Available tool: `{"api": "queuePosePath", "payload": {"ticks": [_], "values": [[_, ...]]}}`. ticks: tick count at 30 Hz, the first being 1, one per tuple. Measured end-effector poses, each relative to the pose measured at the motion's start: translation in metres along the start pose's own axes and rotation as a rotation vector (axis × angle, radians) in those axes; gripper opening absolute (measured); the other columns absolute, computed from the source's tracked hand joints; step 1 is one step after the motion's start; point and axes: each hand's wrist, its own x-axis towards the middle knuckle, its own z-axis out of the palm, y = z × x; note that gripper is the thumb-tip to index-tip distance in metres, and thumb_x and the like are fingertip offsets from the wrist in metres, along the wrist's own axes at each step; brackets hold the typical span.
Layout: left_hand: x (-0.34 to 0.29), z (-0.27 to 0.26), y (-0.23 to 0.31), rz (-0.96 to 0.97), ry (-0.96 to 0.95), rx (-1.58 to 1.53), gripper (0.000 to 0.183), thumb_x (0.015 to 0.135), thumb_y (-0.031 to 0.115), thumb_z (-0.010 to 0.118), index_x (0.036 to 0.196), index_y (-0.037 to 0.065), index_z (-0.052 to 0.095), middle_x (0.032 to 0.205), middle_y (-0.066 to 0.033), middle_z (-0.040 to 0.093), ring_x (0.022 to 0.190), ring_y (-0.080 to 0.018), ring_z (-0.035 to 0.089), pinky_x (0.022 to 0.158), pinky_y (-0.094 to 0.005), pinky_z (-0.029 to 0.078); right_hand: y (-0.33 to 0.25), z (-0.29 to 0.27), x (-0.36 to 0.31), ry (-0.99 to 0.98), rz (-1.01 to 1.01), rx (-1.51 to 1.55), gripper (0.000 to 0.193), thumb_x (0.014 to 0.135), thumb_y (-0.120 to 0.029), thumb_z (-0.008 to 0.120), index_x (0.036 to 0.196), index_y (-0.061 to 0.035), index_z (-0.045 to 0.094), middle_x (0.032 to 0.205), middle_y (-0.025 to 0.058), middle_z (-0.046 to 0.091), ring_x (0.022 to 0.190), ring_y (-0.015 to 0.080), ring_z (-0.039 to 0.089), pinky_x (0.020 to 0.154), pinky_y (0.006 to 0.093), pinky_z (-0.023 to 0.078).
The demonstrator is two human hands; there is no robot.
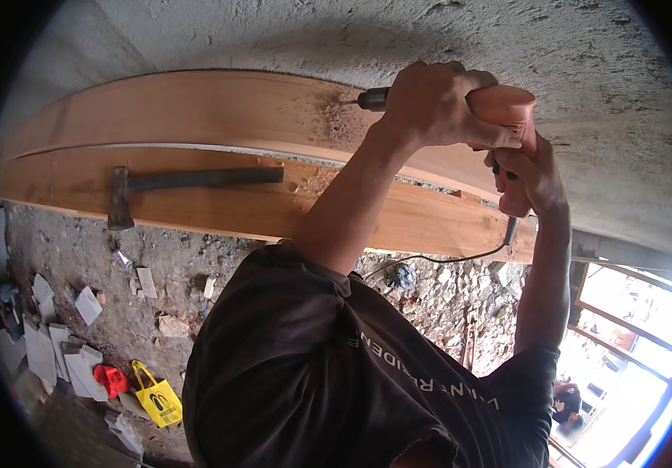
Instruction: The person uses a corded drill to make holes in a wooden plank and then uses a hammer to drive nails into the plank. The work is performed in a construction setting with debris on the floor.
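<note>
Both of my hands hold a reddish-orange corded power drill, its dark chuck pointing left. My left hand is wrapped over the drill's body behind the chuck. Around the handle, near the trigger, my right hand is closed. The thin bit reaches the upper wooden plank, with wood shavings scattered there; how deep it sits cannot be seen. Below runs a second plank. An axe lies across it, its head by the plank's edge, apart from my hands.
A rough concrete wall borders the upper plank. The drill's cord hangs toward my body. Rubble, pale broken slabs, a red item and a yellow bag lie at lower left. Another person is beyond a framed opening at right.
</note>
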Motion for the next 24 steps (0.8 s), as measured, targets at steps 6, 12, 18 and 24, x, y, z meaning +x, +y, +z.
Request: {"api": "queuePosePath", "payload": {"ticks": [6,12,18,24], "values": [[0.0,0.0,-0.001,0.013,-0.023,-0.009,0.058,0.058,0.06,0.078,0.097,0.017,0.071,0.078,-0.0043,0.07,0.07,-0.0202,0.068,0.064,-0.0321,0.055,0.004,0.0,-0.002,0.007,0.005,0.014,0.023,0.076,-0.012,0.063,0.093,0.0018,0.057,0.073,0.0064,0.059,0.055,0.0127,0.055,0.05,0.0284,0.045],[0.002,-0.003,0.0,-0.044,-0.081,-0.049,0.059,0.058,0.059,0.079,0.098,0.016,0.071,0.08,-0.0039,0.07,0.07,-0.0197,0.068,0.064,-0.0322,0.055,-0.001,0.003,0.001,0.006,0.033,-0.001,0.022,0.076,-0.012,0.063,0.093,0.0007,0.058,0.071,0.006,0.059,0.055,0.0122,0.055,0.05,0.0282,0.045],[0.0,-0.008,0.002,-0.055,-0.084,-0.04,0.063,0.057,0.059,0.08,0.102,0.016,0.071,0.087,-0.0058,0.07,0.076,-0.0203,0.069,0.068,-0.0326,0.055,-0.001,0.004,0.002,-0.012,0.006,0.0,0.021,0.077,-0.012,0.063,0.093,0.0005,0.058,0.07,0.0055,0.059,0.054,0.0117,0.054,0.049,0.0279,0.045],[0.001,-0.007,0.001,-0.066,-0.105,-0.039,0.062,0.059,0.054,0.08,0.104,0.013,0.07,0.089,-0.0059,0.07,0.078,-0.0207,0.068,0.071,-0.0323,0.055,0.002,0.002,0.002,-0.025,-0.045,-0.025,0.022,0.078,-0.014,0.063,0.093,0.0004,0.059,0.071,0.0042,0.059,0.055,0.0104,0.055,0.05,0.0267,0.046]]}}
